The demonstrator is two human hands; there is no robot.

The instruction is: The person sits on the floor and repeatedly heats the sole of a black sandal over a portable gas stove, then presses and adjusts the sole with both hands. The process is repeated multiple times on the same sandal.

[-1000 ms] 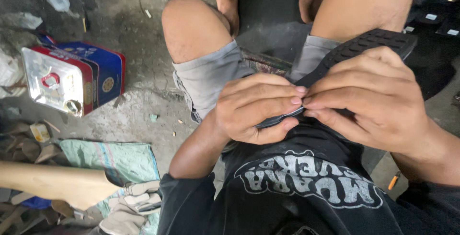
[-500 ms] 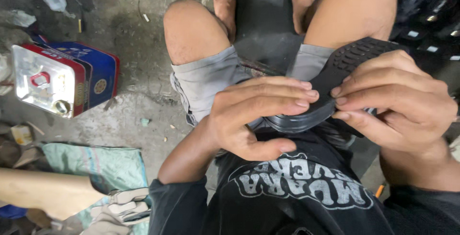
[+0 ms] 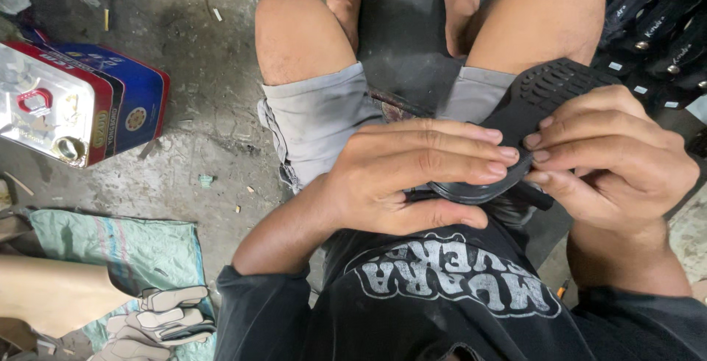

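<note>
A black rubber sandal sole (image 3: 541, 96), tread side up, lies across my lap above my grey shorts. My left hand (image 3: 412, 177) grips its near end, fingers flat over the top and thumb underneath. My right hand (image 3: 611, 158) holds the same end from the right, fingertips pressing on the edge where both hands meet. The sole's far end sticks out past my right knee. What lies under the fingers at the edge is hidden.
A red, blue and silver metal tin (image 3: 70, 103) lies on the concrete floor at the left. A green cloth (image 3: 110, 250) and pale work gloves (image 3: 158, 320) lie at lower left. Black sandals (image 3: 663, 29) are stacked at upper right. My bare feet (image 3: 346, 0) rest ahead.
The sole has swung from over my lap out to the right. My right hand has moved right with it, and my left hand has flattened over its near end.
</note>
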